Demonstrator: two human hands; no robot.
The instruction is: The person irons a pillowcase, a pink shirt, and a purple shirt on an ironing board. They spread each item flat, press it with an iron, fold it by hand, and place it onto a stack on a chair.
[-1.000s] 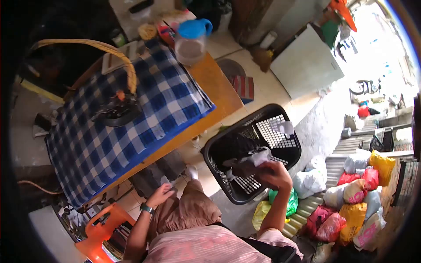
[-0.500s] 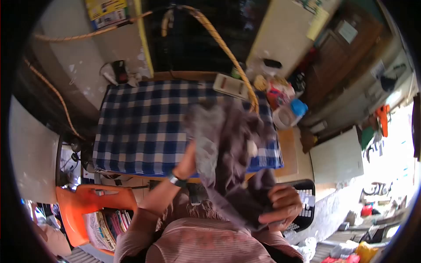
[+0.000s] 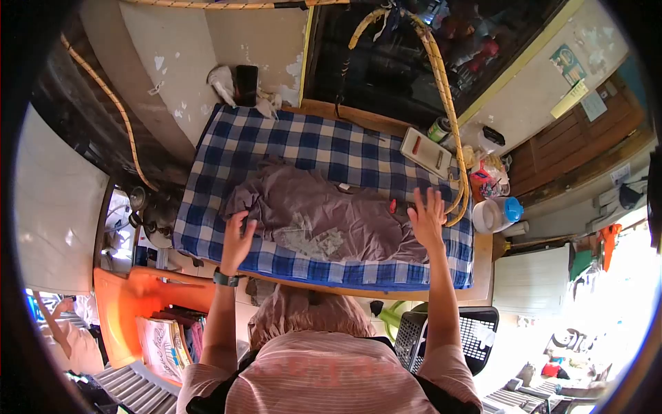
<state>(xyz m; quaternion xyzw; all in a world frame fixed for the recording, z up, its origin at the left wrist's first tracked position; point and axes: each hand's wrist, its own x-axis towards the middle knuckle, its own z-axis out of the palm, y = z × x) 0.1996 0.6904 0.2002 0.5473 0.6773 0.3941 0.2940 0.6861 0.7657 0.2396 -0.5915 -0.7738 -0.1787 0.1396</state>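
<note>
A crumpled grey-brown garment with a pale print lies spread across the blue and white checked cloth on the table. My left hand is at the garment's lower left edge, its fingers apart and holding nothing. At the garment's right end, my right hand is raised with fingers spread, also holding nothing. A small dark and red patch shows on the garment near my right hand.
A white tray, a can and a blue-lidded container stand at the back right. A yellow hose hangs down there. Below are an orange chair holding books and a black basket.
The garment, held up in both hands before, now lies on the checked cloth. Both hands have let go and moved apart. The camera view has shifted.
</note>
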